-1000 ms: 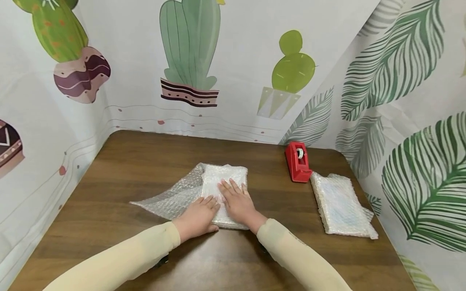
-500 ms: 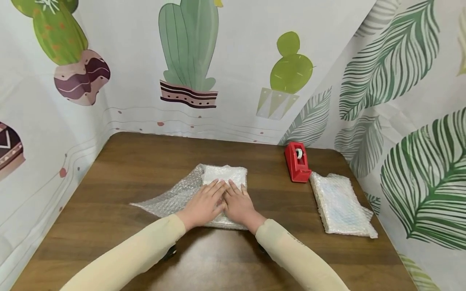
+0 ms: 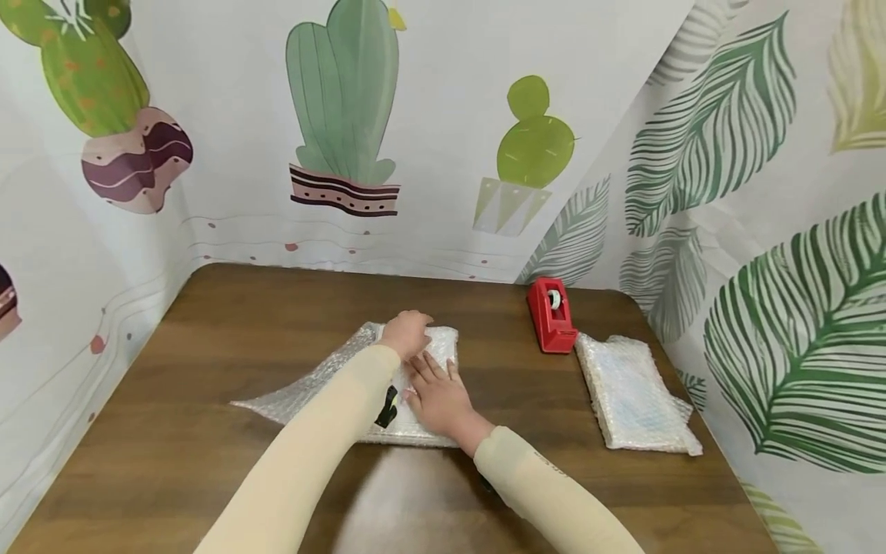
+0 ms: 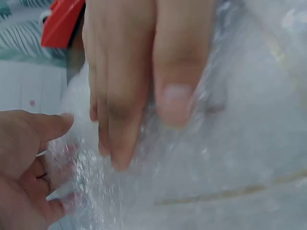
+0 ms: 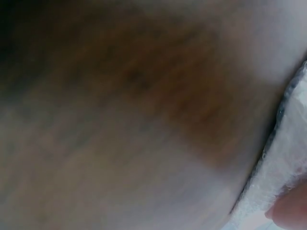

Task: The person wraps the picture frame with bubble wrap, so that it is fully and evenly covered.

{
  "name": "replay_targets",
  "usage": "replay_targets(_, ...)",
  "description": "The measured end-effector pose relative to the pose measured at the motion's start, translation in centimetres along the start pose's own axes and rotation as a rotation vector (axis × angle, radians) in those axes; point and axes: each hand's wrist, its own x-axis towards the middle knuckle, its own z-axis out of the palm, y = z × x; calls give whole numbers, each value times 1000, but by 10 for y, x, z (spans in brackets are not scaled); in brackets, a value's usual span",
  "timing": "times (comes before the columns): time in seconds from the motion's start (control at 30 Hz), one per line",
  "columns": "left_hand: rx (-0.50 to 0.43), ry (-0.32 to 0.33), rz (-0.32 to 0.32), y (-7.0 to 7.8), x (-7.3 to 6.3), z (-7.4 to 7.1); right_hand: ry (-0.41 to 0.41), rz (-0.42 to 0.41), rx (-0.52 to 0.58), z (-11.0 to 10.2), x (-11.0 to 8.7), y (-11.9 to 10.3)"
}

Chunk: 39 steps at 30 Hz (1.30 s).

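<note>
The wood-grained counter (image 3: 173, 431) bears, near its middle, a flat, rectangular bubble-wrapped packet (image 3: 443, 342), glossy and pebbled. On it the right grip (image 3: 441, 400) lies released, splayed; the left grip (image 3: 406, 335) reaches its far end, whether grasping I cannot tell.

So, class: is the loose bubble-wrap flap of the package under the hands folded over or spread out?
Spread out: the flap extends left from the package over the table, partly hidden by the left sleeve.
</note>
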Motion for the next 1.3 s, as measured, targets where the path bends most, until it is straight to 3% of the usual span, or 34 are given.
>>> replay_targets(0.13, -136, -61, -32, -15, 6, -3, 8, -18, 1, 5, -1, -6)
replay_targets(0.27, -225, -109, 26, -24, 10, -4, 2, -17, -8, 8, -1, -8)
replay_targets(0.53, -317, -97, 106, -28, 16, -6, 65, -16, -18, 7, 0, -5)
replay_targets(0.6, -376, -154, 97, -29, 18, -9, 73, -15, -15, 6, -1, -5)
replay_targets(0.73, -539, -331, 18, -34, 23, -15, 88, -8, -31, 4, -1, -3)
replay_targets(0.8, -589, -380, -22, -35, 26, -18, 88, -8, -37, 4, -1, -2)
replay_targets(0.87, -610, -382, -42, -37, 27, -19, 93, -12, -37, 5, 0, -1)
replay_targets(1.0, -660, -312, -62, -41, 30, -17, 107, -19, -29, 4, 0, 1)
replay_targets(1.23, -925, -321, -123, -54, 32, -1, 120, -16, -13, 5, -3, 2)
replay_targets(1.3, -956, -318, -132, -57, 32, 2, 118, -15, -11, 8, -2, 2)
